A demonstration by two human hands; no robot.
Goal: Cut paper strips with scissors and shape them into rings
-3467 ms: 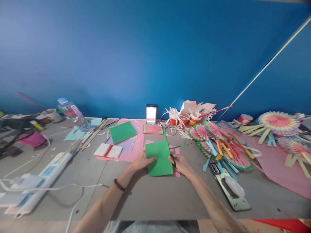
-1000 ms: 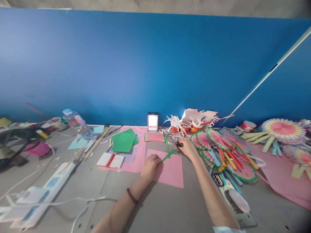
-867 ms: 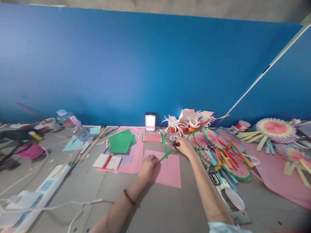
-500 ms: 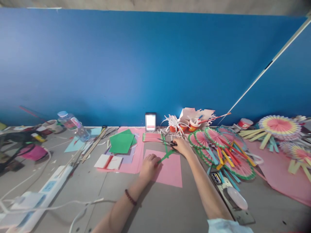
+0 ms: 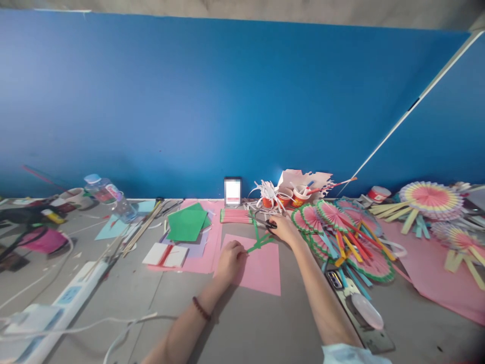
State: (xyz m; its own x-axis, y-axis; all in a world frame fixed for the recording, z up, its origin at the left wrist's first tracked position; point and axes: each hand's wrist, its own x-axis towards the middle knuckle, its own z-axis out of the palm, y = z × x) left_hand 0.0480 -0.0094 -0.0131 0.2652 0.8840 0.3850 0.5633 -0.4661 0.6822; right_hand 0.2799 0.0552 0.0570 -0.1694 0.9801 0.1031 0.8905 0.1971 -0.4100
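Note:
A square of pink paper (image 5: pixel 261 275) lies on the table under my left hand (image 5: pixel 232 259). The fingers of that hand are pinched together at the end of a narrow green paper strip (image 5: pixel 254 247). My right hand (image 5: pixel 281 228) is closed round the dark handles of a pair of scissors (image 5: pixel 270 224), whose blades point to the left above the green strips. Just behind the blades lies a pleated pink paper piece (image 5: pixel 237 216) with green edges. The fingertips of both hands are small and partly hidden.
Green sheets (image 5: pixel 187 222) and a white pad (image 5: pixel 156 254) lie at the left on larger pink paper. Folded paper fans (image 5: pixel 335 215) crowd the right, near a phone (image 5: pixel 335 279) and a white mouse (image 5: pixel 367 311). A power strip (image 5: pixel 70 298) and a bottle (image 5: pixel 102 189) stand farther left.
The whole view has shifted slightly. The scissor blades have swung a little upward, while my left hand stays by the green strip's end.

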